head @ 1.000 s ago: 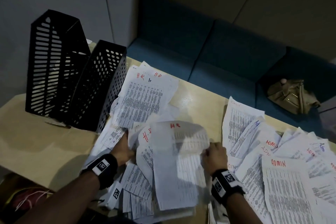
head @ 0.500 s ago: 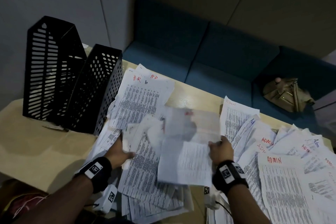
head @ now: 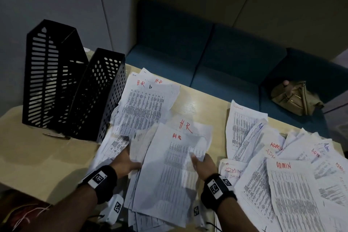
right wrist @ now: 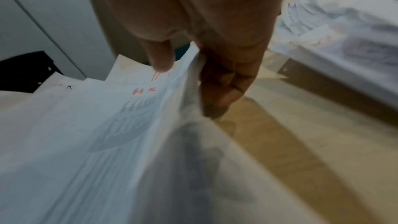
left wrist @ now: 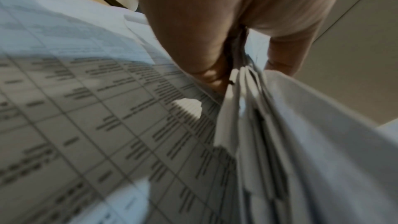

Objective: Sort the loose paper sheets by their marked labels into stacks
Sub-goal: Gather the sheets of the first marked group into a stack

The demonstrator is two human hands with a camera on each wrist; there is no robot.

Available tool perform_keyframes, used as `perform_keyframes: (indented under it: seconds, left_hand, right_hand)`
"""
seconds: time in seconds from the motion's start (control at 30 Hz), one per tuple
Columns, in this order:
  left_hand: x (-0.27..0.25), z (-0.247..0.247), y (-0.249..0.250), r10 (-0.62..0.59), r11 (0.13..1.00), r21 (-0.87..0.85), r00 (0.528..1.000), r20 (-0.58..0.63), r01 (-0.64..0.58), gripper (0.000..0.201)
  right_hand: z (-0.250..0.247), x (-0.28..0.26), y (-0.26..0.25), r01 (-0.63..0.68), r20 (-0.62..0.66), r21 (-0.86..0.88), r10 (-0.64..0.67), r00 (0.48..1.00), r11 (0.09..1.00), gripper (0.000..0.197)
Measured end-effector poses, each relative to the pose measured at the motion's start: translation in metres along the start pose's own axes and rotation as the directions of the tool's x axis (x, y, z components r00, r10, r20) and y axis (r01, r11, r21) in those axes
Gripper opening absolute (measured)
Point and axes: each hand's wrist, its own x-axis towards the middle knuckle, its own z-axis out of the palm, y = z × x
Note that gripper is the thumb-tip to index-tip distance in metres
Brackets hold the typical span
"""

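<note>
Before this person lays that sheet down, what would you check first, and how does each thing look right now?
1. Label on the held sheet reads HR in red: ok.
2. It sits over the HR pile, not the ADMIN pile: ok.
3. Right hand has a grip on the sheet's edge, thumb on top and fingers beneath: ok.
4. Left hand steadies the sheets under it, pinching several edges: ok.
5. Only one sheet in the right hand: cannot tell.
6. Pile edges squared up: not ok, sheets lie fanned and askew.
</note>
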Motion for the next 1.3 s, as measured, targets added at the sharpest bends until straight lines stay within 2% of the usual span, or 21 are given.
perform_keyframes:
  seconds: [0.07, 0.1, 0.2, 0.23, 0.27, 0.33, 0.4, 0.5, 0.6, 0.67, 0.7, 0.73, 0.77, 0.87, 0.93, 1.0, 1.07, 1.13, 1.2, 1.3]
  left_hand:
    - [-0.002, 0.001, 0.001, -0.001, 1.000, -0.017, 1.000, 0.006, 0.001, 0.055]
    - [-0.002, 0.002, 0.001, -0.006, 0.998, -0.055, 1.000, 0.018, 0.007, 0.051]
    - [-0.007, 0.006, 0.006, -0.040, 0.980, -0.197, 0.999, -0.011, 0.037, 0.020]
    - [-0.006, 0.006, 0.007, -0.050, 0.975, -0.219, 0.997, -0.054, 0.037, 0.025]
    - [-0.008, 0.005, 0.008, -0.056, 0.974, -0.223, 0.994, -0.094, 0.033, 0.039]
    - [-0.005, 0.005, 0.007, -0.084, 0.972, -0.230, 0.986, -0.147, 0.048, 0.062]
    - [-0.004, 0.007, 0.011, -0.110, 0.969, -0.241, 0.972, -0.205, 0.059, 0.062]
    - [-0.001, 0.011, 0.014, -0.113, 0.971, -0.231, 0.971, -0.209, 0.063, 0.064]
    - [-0.008, 0.015, 0.021, -0.023, 0.973, -0.228, 0.985, -0.173, -0.017, 0.051]
    - [-0.007, 0.017, 0.018, 0.014, 0.968, -0.246, 0.991, -0.131, -0.046, 0.075]
    - [-0.005, 0.018, 0.017, 0.023, 0.963, -0.263, 0.991, -0.128, -0.056, 0.088]
    - [-0.002, 0.017, 0.012, 0.038, 0.959, -0.274, 0.991, -0.131, -0.073, 0.092]
    - [-0.002, 0.018, 0.012, 0.037, 0.957, -0.280, 0.990, -0.133, -0.074, 0.087]
    - [-0.005, 0.018, 0.022, 0.021, 0.949, -0.312, 0.994, -0.111, -0.055, 0.045]
    - [-0.002, 0.016, 0.022, 0.014, 0.937, -0.347, 0.995, -0.096, -0.046, 0.033]
    - [0.000, 0.014, 0.018, 0.018, 0.934, -0.353, 0.997, -0.076, -0.044, 0.036]
    - [0.002, 0.014, 0.013, 0.014, 0.962, -0.271, 0.996, -0.085, -0.036, 0.041]
    - [0.004, 0.015, 0.012, 0.016, 0.986, -0.163, 0.993, -0.113, -0.034, 0.044]
    - [0.006, 0.016, 0.010, 0.021, 0.977, -0.210, 0.995, -0.100, -0.042, 0.048]
    - [0.009, 0.016, 0.012, 0.013, 0.942, -0.331, 0.995, -0.102, -0.047, 0.059]
  right_hand:
    - [0.005, 0.002, -0.009, -0.052, -0.141, 0.001, 0.052, 0.989, 0.999, 0.058]
    - [0.006, 0.002, -0.014, -0.048, -0.172, -0.024, 0.043, 0.984, 0.999, 0.051]
    - [0.007, -0.001, -0.020, -0.009, -0.110, -0.088, -0.001, 0.994, 0.996, 0.035]
    - [0.005, -0.001, -0.017, 0.000, -0.079, -0.097, -0.008, 0.997, 0.995, 0.032]
    - [0.003, -0.001, -0.013, -0.002, -0.059, -0.085, -0.003, 0.998, 0.996, 0.028]
    - [-0.006, 0.000, -0.006, 0.007, -0.086, -0.060, -0.012, 0.996, 0.998, 0.027]
    - [-0.018, 0.000, -0.003, 0.026, -0.117, -0.055, -0.032, 0.993, 0.998, 0.026]
    - [-0.031, -0.002, -0.012, 0.078, -0.097, -0.049, -0.083, 0.992, 0.996, 0.024]
    - [-0.026, 0.001, -0.026, 0.135, -0.058, -0.053, -0.138, 0.989, 0.989, 0.025]
    - [-0.016, 0.002, -0.034, 0.187, -0.036, -0.046, -0.189, 0.981, 0.981, 0.025]
    - [-0.010, 0.001, -0.039, 0.225, -0.036, -0.027, -0.226, 0.973, 0.974, 0.027]
    - [-0.003, 0.001, -0.043, 0.251, -0.046, 0.001, -0.251, 0.967, 0.968, 0.033]
    - [0.002, -0.002, -0.047, 0.265, -0.047, 0.042, -0.263, 0.964, 0.963, 0.038]
    - [0.007, 0.000, -0.051, 0.256, -0.005, 0.052, -0.256, 0.967, 0.965, 0.047]
    - [0.000, 0.008, -0.051, 0.260, 0.008, -0.049, -0.260, 0.966, 0.964, 0.049]
    - [-0.007, 0.014, -0.052, 0.243, 0.033, -0.147, -0.241, 0.970, 0.959, 0.047]
    - [-0.008, 0.020, -0.051, 0.242, 0.047, -0.216, -0.238, 0.970, 0.946, 0.040]
    - [-0.005, 0.024, -0.052, 0.261, -0.010, -0.178, -0.266, 0.964, 0.949, 0.049]
    - [-0.001, 0.026, -0.051, 0.247, -0.077, -0.101, -0.255, 0.964, 0.964, 0.069]
    - [0.013, 0.018, -0.047, 0.207, -0.107, -0.053, -0.212, 0.971, 0.977, 0.074]
